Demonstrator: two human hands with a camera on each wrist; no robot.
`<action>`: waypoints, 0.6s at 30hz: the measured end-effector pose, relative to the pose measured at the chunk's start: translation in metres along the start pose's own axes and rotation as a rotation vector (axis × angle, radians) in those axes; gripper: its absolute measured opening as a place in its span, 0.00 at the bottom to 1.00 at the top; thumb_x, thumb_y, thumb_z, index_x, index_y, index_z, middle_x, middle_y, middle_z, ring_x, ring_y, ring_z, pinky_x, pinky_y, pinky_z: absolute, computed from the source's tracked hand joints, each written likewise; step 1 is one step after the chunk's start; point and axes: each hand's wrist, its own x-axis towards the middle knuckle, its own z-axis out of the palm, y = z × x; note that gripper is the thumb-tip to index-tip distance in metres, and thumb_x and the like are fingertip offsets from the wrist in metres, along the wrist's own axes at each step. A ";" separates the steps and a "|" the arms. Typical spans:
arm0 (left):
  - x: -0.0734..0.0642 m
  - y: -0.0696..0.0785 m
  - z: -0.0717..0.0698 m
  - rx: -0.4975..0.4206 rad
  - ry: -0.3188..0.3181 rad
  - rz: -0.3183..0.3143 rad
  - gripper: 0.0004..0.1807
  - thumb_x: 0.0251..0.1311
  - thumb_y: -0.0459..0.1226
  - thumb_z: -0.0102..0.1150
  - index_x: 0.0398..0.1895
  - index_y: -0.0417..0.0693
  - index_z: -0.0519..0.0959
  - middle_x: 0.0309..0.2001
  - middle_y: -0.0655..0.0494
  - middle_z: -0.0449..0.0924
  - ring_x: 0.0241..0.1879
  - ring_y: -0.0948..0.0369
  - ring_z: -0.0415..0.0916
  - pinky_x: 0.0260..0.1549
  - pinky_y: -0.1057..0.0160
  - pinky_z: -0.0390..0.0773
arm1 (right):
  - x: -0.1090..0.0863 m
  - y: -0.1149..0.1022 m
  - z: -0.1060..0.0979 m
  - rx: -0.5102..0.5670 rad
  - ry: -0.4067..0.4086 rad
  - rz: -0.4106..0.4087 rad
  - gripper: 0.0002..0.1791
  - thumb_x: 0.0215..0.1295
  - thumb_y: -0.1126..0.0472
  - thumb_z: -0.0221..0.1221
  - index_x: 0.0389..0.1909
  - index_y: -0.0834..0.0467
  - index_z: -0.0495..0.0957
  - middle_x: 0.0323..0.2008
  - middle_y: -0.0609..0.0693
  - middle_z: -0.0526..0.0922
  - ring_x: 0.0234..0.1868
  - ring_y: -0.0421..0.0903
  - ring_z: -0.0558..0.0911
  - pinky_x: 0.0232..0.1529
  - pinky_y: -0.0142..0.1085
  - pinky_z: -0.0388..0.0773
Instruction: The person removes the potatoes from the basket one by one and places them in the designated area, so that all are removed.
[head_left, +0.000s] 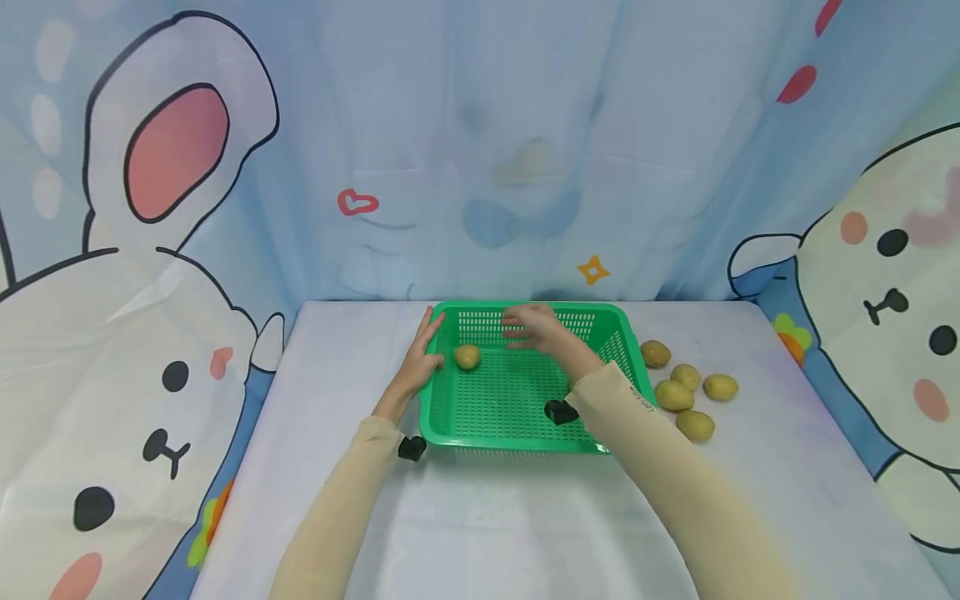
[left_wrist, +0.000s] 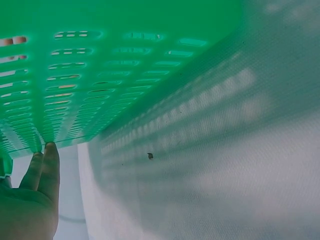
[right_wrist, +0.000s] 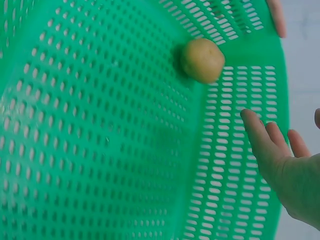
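A green plastic basket (head_left: 495,437) with slotted walls stands on the table. Inside it, near the left wall, lies a potato (head_left: 467,357); the right wrist view also shows this potato (right_wrist: 203,60) by the slotted side. My left hand (head_left: 417,360) rests along the basket's left rim, fingers extended against the outer wall, as the left wrist view shows too. Over the back half of the basket is my right hand (head_left: 542,330), fingers spread loosely and holding nothing. The right forearm covers part of the basket's right side, where a bit of something yellowish peeks out.
To the right of the basket, several loose potatoes (head_left: 674,396) lie on the white tabletop (head_left: 480,533). A patterned curtain (head_left: 442,150) with cartoon animals hangs behind and at both sides of the table.
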 end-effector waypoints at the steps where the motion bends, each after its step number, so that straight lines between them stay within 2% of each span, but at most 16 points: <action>1: 0.000 0.000 0.000 -0.004 0.000 0.001 0.48 0.44 0.18 0.44 0.77 0.37 0.50 0.79 0.46 0.29 0.77 0.47 0.27 0.61 0.47 0.57 | 0.002 0.002 0.003 0.001 0.009 0.005 0.29 0.72 0.64 0.52 0.71 0.68 0.60 0.69 0.67 0.64 0.68 0.64 0.67 0.62 0.57 0.67; 7: 0.001 -0.003 0.000 -0.021 0.005 -0.004 0.49 0.43 0.19 0.45 0.77 0.36 0.50 0.79 0.46 0.29 0.77 0.47 0.27 0.67 0.45 0.52 | 0.011 0.017 0.020 -0.018 0.056 0.031 0.29 0.71 0.64 0.53 0.69 0.70 0.61 0.68 0.69 0.64 0.69 0.67 0.63 0.61 0.58 0.67; 14: 0.002 -0.005 0.000 -0.023 0.010 -0.006 0.49 0.44 0.19 0.46 0.77 0.36 0.50 0.79 0.46 0.30 0.77 0.47 0.27 0.66 0.45 0.52 | 0.021 0.034 0.036 -0.040 0.092 0.061 0.30 0.68 0.65 0.56 0.68 0.71 0.60 0.65 0.70 0.66 0.67 0.70 0.65 0.58 0.59 0.70; 18: 0.009 -0.020 0.002 -0.025 0.021 -0.003 0.49 0.43 0.19 0.45 0.78 0.39 0.51 0.80 0.50 0.30 0.77 0.48 0.27 0.65 0.44 0.54 | 0.026 0.042 0.046 -0.036 0.110 0.087 0.29 0.66 0.67 0.58 0.66 0.70 0.63 0.63 0.70 0.67 0.64 0.69 0.69 0.55 0.58 0.74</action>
